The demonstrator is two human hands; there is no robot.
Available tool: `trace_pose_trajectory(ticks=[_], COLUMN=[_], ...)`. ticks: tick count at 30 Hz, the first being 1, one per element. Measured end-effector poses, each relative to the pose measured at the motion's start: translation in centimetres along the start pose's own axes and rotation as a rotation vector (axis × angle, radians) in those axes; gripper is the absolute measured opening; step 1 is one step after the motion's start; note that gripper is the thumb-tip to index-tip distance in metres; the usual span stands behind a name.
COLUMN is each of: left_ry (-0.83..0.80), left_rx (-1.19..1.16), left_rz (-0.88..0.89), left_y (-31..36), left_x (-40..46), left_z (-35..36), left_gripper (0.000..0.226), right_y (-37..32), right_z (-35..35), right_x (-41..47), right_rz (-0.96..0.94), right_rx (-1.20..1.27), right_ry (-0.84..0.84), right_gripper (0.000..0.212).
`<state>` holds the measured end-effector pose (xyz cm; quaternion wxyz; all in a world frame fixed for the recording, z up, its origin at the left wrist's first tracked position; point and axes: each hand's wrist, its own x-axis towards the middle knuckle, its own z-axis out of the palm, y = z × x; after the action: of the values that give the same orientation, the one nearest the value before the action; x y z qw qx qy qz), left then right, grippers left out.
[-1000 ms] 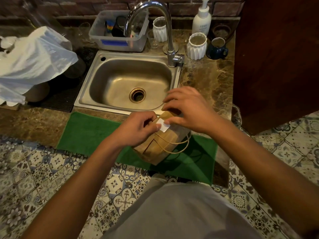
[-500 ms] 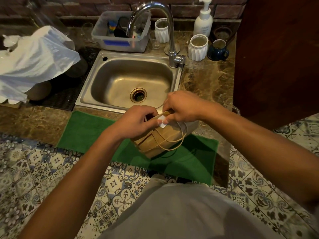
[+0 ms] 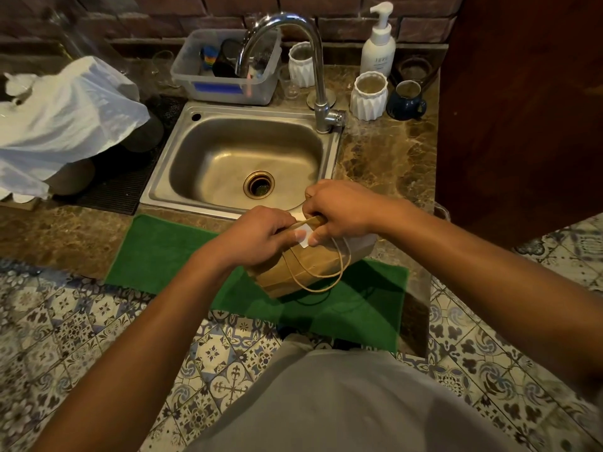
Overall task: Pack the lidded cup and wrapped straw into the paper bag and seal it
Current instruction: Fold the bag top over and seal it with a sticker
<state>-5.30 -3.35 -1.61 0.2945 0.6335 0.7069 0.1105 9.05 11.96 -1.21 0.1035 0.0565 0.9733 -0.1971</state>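
Note:
A brown paper bag [image 3: 310,265] with looped cord handles stands on the green mat [image 3: 169,252] at the counter's front edge, its top folded over. A small white sticker [image 3: 304,235] lies across the fold. My left hand [image 3: 257,234] grips the bag's top from the left, thumb at the sticker. My right hand [image 3: 342,210] holds the folded top from the right, its fingertips pressing on the sticker. The cup and the straw are not visible.
Behind the bag is a steel sink [image 3: 208,190] with a tall tap [image 3: 313,60]. White ribbed cups [image 3: 368,96], a blue mug [image 3: 406,101], a soap pump bottle [image 3: 378,44] and a plastic tub [image 3: 225,66] line the back. A white plastic bag [image 3: 65,119] lies left. A dark cabinet [image 3: 522,109] stands right.
Both hands have closed in on the bag's folded top; the right hand dropped from above onto the fold, and the sticker now lies pressed under the fingertips.

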Motion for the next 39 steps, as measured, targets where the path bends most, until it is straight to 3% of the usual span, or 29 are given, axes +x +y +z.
trace_pose_trajectory(ticks=[7,16,21,26,30,34,39], left_ry=[0.021,0.071,0.08,0.06,0.036,0.062,0.074], left_rx=[-0.042,-0.028,-0.008,-0.054,-0.036,-0.032,0.016], left_rz=[-0.027,0.048,0.06,0.061,0.071,0.073,0.119], left_y=[0.6,0.8,0.9,0.9,1.0,1.0,1.4], left_x=[-0.3,-0.9,-0.8,-0.9,-0.8,-0.7,-0.5], left_z=[0.4,0.0,0.2,0.4,0.5,0.1,0.5], left_gripper=[0.041,0.029,0.034,0.028,0.027,0.027,0.033], right_y=[0.0,0.6,0.7,0.5,0.8,0.8,-0.7], right_z=[-0.1,0.2,-0.4,-0.3,-0.1,0.2,0.2], right_x=[-0.7,-1.0,-1.1,-0.9,-1.0,-1.1,-0.4], right_rz=[-0.042,-0.048,-0.061,-0.104,-0.053,0.055,0.0], right_rx=[0.049,0.109,0.273,0.195,0.179,0.116,0.025], right_ry=[-0.005,-0.051,0.075,0.107,0.007,0.001,0.073], right_gripper=[0.047,0.031,0.025,0.022,0.017,0.034,0.04])
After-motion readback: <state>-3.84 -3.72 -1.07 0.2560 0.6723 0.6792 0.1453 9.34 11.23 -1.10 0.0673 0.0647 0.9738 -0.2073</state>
